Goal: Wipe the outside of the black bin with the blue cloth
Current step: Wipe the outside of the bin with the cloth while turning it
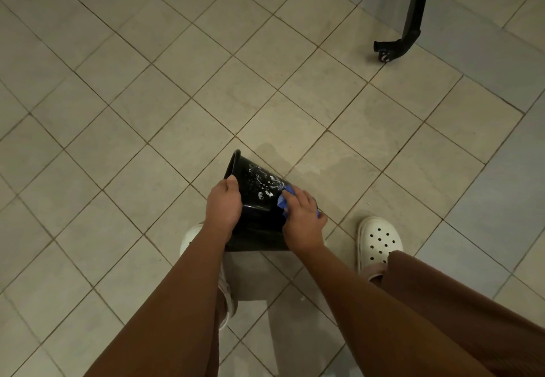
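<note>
Seen from above, I hold the bin (pixel 261 217) tipped on its side over the tiled floor (pixel 147 96), in the near middle of the scene, between and just beyond my two feet. Its rim points far and left, its base toward me. My left hand (pixel 223 202) grips the bin's left wall just below the rim, thumb on top and fingers wrapped round the side. My right hand (pixel 302 217) lies on the right wall, fingers curled over the bunched cloth (pixel 283 199) and pressing it against the plastic; blue shows at the thumb side and past the fingertips. White flecks (pixel 262 181) dot the glossy wall between my hands. I cannot tell whether the base touches the floor. A white clog (pixel 379 239) sits to the right of the bin; another clog (pixel 188 236) shows partly behind my left forearm. Far right, well apart, a black metal leg (pixel 413 13) ends in a small foot on the tiles.
</note>
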The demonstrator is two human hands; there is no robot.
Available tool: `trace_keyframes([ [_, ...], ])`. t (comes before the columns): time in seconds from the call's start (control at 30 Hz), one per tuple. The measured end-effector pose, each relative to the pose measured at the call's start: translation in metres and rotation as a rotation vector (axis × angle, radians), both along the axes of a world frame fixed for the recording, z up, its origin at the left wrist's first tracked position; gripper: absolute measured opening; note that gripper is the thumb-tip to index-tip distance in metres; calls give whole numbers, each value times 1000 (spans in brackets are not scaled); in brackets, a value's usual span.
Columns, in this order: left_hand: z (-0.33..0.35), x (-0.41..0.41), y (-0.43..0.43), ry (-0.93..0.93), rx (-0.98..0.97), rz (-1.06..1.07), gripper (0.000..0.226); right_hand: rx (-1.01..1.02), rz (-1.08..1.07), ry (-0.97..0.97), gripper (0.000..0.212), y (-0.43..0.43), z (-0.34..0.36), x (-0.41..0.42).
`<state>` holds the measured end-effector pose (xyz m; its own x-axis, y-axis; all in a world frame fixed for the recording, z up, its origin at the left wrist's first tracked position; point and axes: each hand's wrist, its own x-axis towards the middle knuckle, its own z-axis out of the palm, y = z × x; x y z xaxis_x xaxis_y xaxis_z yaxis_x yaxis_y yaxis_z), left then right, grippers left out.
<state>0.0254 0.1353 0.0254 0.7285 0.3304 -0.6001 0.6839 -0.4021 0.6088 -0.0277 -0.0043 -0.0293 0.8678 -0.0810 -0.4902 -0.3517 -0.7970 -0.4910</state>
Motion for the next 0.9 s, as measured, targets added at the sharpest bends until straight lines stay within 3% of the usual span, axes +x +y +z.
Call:
trace_keyframes([
  [0.13,-1,2,0,-7,22,-19,47,-17,-81,32,74,-5,-1,-17],
  [0.3,-3,4,0,12,26,-16,43,26,-1,-133,69,20,2,-26],
  [0.4,-3,1,3,1,17,6,44,11,3,-53,69,8,-7,-11],
  [0.5,-3,0,3,-7,10,33,48,0,-123,27,69,-7,-11,-11],
  [0.6,-3,4,1,-13,15,19,49,6,-181,1,71,2,-7,-27],
  [0.73,-4,5,2,12,19,3,46,18,-81,-120,72,22,-2,-33],
  [0.9,-5,3,2,-1,11,36,47,16,-134,2,75,-1,-11,-10],
])
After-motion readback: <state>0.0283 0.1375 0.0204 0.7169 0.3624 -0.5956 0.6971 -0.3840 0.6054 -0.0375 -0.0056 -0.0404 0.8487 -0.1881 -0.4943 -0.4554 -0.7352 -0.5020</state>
